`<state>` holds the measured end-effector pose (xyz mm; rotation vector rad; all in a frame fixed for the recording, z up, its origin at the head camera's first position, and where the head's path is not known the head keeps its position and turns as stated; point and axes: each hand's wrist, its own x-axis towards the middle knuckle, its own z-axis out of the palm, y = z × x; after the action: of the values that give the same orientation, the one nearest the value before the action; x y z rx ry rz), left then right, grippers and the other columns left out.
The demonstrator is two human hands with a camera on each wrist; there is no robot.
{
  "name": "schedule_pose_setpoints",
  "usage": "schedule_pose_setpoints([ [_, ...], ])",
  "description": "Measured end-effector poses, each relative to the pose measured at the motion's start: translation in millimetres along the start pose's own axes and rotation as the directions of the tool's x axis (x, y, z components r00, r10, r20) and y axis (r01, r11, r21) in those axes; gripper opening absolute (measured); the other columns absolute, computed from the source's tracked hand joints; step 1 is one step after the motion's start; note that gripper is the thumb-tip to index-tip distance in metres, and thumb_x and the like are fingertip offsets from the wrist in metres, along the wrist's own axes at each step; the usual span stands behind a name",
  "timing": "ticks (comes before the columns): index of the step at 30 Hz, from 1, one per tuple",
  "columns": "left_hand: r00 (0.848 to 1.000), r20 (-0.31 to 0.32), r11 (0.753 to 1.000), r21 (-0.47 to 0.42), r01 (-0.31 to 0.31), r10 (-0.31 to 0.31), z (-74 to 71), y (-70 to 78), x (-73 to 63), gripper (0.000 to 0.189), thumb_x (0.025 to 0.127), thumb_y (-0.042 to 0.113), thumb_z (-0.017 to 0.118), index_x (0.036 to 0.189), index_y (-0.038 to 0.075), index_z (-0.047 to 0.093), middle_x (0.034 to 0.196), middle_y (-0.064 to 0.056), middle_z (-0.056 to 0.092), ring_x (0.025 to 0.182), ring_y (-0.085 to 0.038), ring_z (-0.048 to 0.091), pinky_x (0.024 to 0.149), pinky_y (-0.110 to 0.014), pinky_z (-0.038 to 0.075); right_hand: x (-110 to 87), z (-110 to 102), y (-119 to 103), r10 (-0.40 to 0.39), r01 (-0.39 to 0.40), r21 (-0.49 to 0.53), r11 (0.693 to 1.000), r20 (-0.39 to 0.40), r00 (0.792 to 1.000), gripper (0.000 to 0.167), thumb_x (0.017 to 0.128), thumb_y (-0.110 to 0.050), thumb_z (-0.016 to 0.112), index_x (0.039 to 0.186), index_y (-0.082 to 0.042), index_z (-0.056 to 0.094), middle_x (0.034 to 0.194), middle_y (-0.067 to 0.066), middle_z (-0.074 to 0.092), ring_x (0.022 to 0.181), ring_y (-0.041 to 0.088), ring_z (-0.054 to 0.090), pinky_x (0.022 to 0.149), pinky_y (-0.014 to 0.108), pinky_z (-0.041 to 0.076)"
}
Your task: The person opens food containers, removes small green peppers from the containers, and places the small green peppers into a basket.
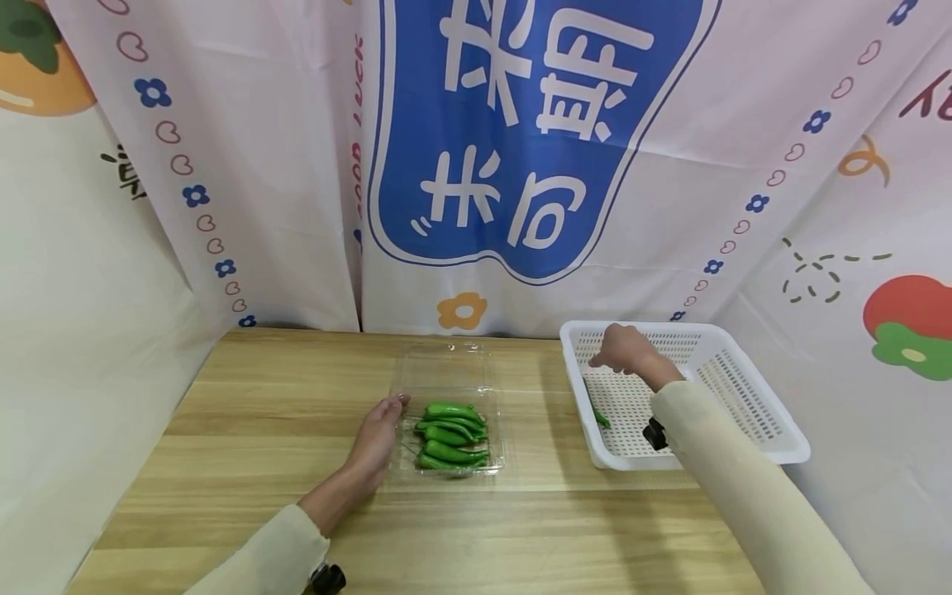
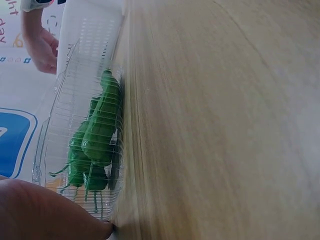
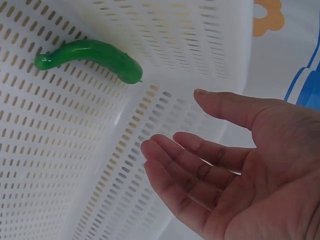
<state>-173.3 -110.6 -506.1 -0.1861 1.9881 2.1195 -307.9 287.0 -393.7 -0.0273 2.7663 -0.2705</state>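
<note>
My left hand (image 1: 377, 442) rests against the left side of a clear plastic clamshell box (image 1: 494, 454), its fingers fairly straight. In the left wrist view, one digit (image 2: 45, 205) lies by the box's end. Several green peppers (image 1: 452, 454) lie side by side in the box, whose lid (image 1: 446, 364) is folded back. Over the left part of a white perforated basket (image 1: 759, 397) hovers my right hand (image 1: 627, 349). Its fingers are loosely bent, the thumb apart, with nothing held. One curved green pepper (image 3: 100, 52) lies in the basket, away from the fingertips.
The box and basket stand on a wood-grain table (image 1: 297, 397), with a strip of tabletop between them. A printed curtain (image 1: 297, 207) hangs behind the table's back edge. White printed cloth (image 1: 855, 355) closes the right side, near the basket.
</note>
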Motion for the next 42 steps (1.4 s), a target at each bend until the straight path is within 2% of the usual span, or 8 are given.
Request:
schedule_pose_setpoints([
  [4, 1.000, -0.001, 1.000, 0.001, 0.000, 0.000, 0.1, -0.2, 0.4, 0.053, 0.118, 0.023, 0.024, 0.161, -0.007, 0.029, 0.171, -0.027, 0.020, 0.161, -0.045, 0.010, 0.131, -0.061, 0.008, -4.9, -8.2, -5.7, 0.003, -0.003, -0.009, 1.000, -0.009, 1.000, 0.036, 0.096, -0.026, 0.077, 0.068, -0.008, 0.062, 0.065, 0.004, 0.064, 0.062, 0.018, 0.062, 0.056, 0.027, 0.055],
  [8, 1.000, 0.002, 1.000, 0.000, 0.005, -0.005, -0.1, -0.8, 0.6, 0.053, 0.118, 0.023, 0.023, 0.161, -0.006, 0.029, 0.171, -0.026, 0.021, 0.161, -0.044, 0.010, 0.132, -0.060, 0.008, -10.2, -13.8, -10.8, -0.047, 0.047, -0.021, 0.999, -0.022, 0.999, 0.050, 0.095, -0.024, 0.076, 0.057, -0.017, 0.045, 0.053, -0.006, 0.044, 0.049, 0.009, 0.041, 0.048, 0.022, 0.038],
  [13, 1.000, 0.002, 1.000, -0.003, -0.001, 0.001, -0.1, -0.7, 0.2, 0.054, 0.118, 0.025, 0.024, 0.161, -0.007, 0.028, 0.171, -0.027, 0.021, 0.161, -0.046, 0.010, 0.131, -0.062, 0.009, -19.6, -17.8, -21.8, -0.100, 0.098, -0.031, 0.995, -0.051, 0.994, 0.057, 0.095, -0.025, 0.076, 0.056, -0.020, 0.036, 0.052, -0.009, 0.030, 0.049, 0.007, 0.025, 0.048, 0.023, 0.025],
  [16, 1.000, 0.004, 1.000, -0.009, -0.009, 0.009, 0.6, 0.2, -0.2, 0.054, 0.118, 0.024, 0.024, 0.161, -0.008, 0.027, 0.170, -0.028, 0.021, 0.160, -0.046, 0.010, 0.131, -0.062, 0.009, -26.1, -19.5, -31.0, -0.108, 0.104, -0.050, 0.993, -0.078, 0.991, 0.049, 0.095, -0.028, 0.076, 0.061, -0.016, 0.044, 0.056, -0.006, 0.037, 0.053, 0.011, 0.032, 0.051, 0.027, 0.029],
  [18, 1.000, 0.002, 1.000, -0.012, -0.010, 0.010, 0.5, 0.6, -0.2, 0.053, 0.118, 0.023, 0.024, 0.161, -0.008, 0.027, 0.170, -0.028, 0.021, 0.160, -0.046, 0.011, 0.131, -0.061, 0.009, -31.0, -20.3, -37.4, -0.117, 0.110, -0.067, 0.992, -0.108, 0.987, 0.036, 0.095, -0.030, 0.076, 0.071, -0.008, 0.060, 0.065, 0.000, 0.056, 0.060, 0.015, 0.047, 0.055, 0.030, 0.042],
  [21, 1.000, 0.000, 1.000, -0.009, -0.006, 0.006, 0.6, 1.0, 0.0, 0.053, 0.118, 0.022, 0.024, 0.161, -0.008, 0.028, 0.170, -0.028, 0.021, 0.160, -0.045, 0.011, 0.132, -0.060, 0.009, -38.0, -21.7, -46.2, -0.133, 0.121, -0.089, 0.989, -0.145, 0.980, 0.033, 0.096, -0.030, 0.076, 0.103, 0.002, 0.074, 0.099, 0.015, 0.076, 0.084, 0.028, 0.068, 0.075, 0.043, 0.060],
  [24, 1.000, -0.004, 1.000, -0.006, 0.000, 0.000, 0.9, 0.7, 0.7, 0.052, 0.118, 0.022, 0.024, 0.161, -0.008, 0.028, 0.170, -0.028, 0.022, 0.160, -0.045, 0.011, 0.132, -0.060, 0.009, -45.2, -24.1, -56.1, -0.149, 0.135, -0.092, 0.987, -0.167, 0.975, 0.044, 0.096, -0.029, 0.075, 0.123, 0.005, 0.071, 0.123, 0.023, 0.074, 0.103, 0.036, 0.072, 0.087, 0.051, 0.062],
  [42, 1.000, 0.004, 1.000, -0.014, -0.009, 0.009, -0.4, -0.9, 0.6, 0.052, 0.118, 0.022, 0.025, 0.161, -0.007, 0.029, 0.171, -0.027, 0.021, 0.161, -0.045, 0.010, 0.131, -0.061, 0.008, -68.8, -9.8, -116.6, -0.328, 0.307, -0.124, 0.944, -0.233, 0.915, 0.034, 0.092, -0.027, 0.081, 0.115, -0.001, 0.076, 0.106, 0.013, 0.078, 0.094, 0.030, 0.074, 0.081, 0.047, 0.063],
])
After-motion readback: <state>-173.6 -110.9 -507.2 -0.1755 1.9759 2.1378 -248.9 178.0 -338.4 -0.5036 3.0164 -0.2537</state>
